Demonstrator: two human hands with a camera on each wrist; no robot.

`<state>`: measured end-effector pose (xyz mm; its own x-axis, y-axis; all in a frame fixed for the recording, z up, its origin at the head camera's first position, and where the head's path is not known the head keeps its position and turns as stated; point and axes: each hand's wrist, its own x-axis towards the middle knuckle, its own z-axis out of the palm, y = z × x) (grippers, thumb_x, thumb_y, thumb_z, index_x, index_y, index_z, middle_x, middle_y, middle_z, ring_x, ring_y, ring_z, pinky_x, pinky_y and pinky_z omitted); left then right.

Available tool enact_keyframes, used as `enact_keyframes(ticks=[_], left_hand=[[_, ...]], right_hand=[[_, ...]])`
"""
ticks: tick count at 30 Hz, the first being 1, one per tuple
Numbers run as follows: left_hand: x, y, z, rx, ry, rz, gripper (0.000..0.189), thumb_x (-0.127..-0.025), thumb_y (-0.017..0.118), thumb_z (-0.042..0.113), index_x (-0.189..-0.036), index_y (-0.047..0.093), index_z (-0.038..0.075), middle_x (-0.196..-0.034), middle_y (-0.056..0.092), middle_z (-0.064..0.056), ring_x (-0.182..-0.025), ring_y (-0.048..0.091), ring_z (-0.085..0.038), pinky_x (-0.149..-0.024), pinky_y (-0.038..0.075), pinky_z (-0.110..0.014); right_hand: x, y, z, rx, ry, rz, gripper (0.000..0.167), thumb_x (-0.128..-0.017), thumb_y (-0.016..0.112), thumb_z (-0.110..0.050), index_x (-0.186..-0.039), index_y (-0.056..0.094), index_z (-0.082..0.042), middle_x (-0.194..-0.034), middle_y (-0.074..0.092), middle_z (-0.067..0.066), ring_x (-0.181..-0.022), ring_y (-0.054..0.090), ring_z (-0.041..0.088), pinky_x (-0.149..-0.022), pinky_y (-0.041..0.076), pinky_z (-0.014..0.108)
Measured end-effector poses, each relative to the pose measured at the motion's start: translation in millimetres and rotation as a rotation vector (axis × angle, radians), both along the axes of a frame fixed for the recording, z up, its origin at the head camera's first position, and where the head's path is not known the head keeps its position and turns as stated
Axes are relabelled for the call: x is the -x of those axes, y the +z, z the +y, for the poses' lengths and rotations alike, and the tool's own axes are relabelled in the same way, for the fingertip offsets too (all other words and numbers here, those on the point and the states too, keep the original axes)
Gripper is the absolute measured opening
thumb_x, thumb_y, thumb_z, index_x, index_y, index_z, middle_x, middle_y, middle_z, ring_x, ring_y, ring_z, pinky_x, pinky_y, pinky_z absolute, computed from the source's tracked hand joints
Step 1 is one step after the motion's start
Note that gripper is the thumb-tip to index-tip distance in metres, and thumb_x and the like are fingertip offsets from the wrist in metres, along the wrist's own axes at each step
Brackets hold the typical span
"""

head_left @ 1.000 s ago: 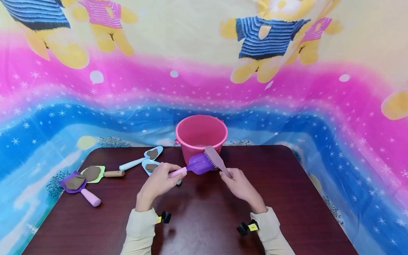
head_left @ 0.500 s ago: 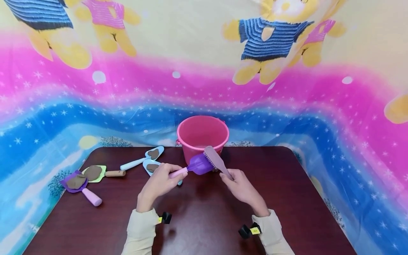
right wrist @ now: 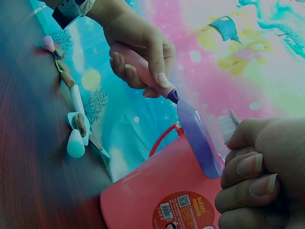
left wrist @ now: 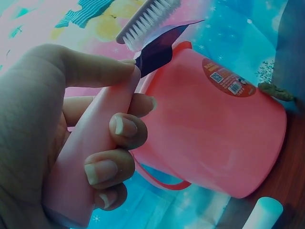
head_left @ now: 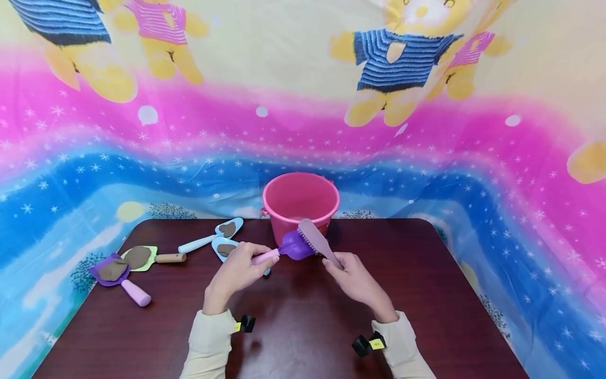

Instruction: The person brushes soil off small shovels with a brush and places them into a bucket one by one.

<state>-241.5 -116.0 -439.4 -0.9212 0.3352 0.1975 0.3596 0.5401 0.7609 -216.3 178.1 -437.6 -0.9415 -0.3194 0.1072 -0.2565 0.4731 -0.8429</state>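
My left hand (head_left: 239, 271) grips the pink handle of a purple toy shovel (head_left: 294, 246), its thumb along the handle near the blade in the left wrist view. My right hand (head_left: 357, 281) holds a mauve brush (head_left: 318, 243) by its handle, with the pale bristles (left wrist: 151, 24) facing the shovel blade. The bristles are at the blade's upper side; whether they touch it I cannot tell for certain. Both tools are held up in front of a pink bucket (head_left: 281, 230), whose mouth faces up. In the right wrist view the brush is mostly hidden behind my fingers.
On the table's left lie a purple shovel (head_left: 135, 293) and a green one (head_left: 170, 258), each bearing brown, sand-like stuff. Two light blue shovels (head_left: 196, 244) with similar stuff lie left of the bucket. A small brown lump (left wrist: 275, 91) sits by the bucket's base.
The brush has shifted slightly left and down over the purple blade. My left hand and the shovel have stayed nearly still.
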Motion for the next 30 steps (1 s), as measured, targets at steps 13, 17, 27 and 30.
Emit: enact_keyframes(ticks=[13,17,27,30], left_hand=[[0.2,0.3,0.3,0.006,-0.013,0.011,0.014,-0.093,0.074,0.032,-0.102,0.08,0.023,-0.068,0.065,0.011,-0.063,0.062,-0.012,-0.067,0.054,-0.034],[0.1,0.8,0.8,0.008,-0.016,0.024,0.013,-0.093,0.074,0.032,-0.102,0.08,0.025,-0.069,0.066,0.012,-0.063,0.062,-0.011,-0.067,0.054,-0.034],[-1.1,2.0,1.8,0.012,-0.007,0.015,0.016,-0.093,0.073,0.037,-0.1,0.08,0.024,-0.067,0.065,0.011,-0.062,0.06,-0.013,-0.067,0.053,-0.034],[-1.6,2.4,1.9,0.01,-0.005,0.01,0.018,-0.093,0.073,0.037,-0.101,0.08,0.023,-0.067,0.065,0.011,-0.062,0.06,-0.013,-0.067,0.053,-0.035]], right_hand=[[-2.9,-4.6,-14,0.004,0.098,0.007,0.035,-0.105,0.058,-0.023,-0.074,0.055,-0.008,-0.057,0.039,-0.004,-0.047,0.034,0.006,-0.045,0.029,0.022],[-2.1,-6.3,-13,-0.021,0.093,0.025,0.035,-0.104,0.058,-0.021,-0.072,0.053,-0.009,-0.057,0.038,-0.005,-0.047,0.033,0.004,-0.045,0.028,0.021],[-0.7,-5.6,-8,-0.033,0.051,-0.029,0.034,-0.105,0.057,-0.022,-0.076,0.055,-0.005,-0.057,0.039,-0.004,-0.047,0.034,0.008,-0.045,0.029,0.022],[-0.6,-4.4,-7,-0.034,0.054,-0.033,0.033,-0.105,0.057,-0.022,-0.076,0.056,-0.005,-0.058,0.04,-0.004,-0.047,0.035,0.008,-0.045,0.029,0.022]])
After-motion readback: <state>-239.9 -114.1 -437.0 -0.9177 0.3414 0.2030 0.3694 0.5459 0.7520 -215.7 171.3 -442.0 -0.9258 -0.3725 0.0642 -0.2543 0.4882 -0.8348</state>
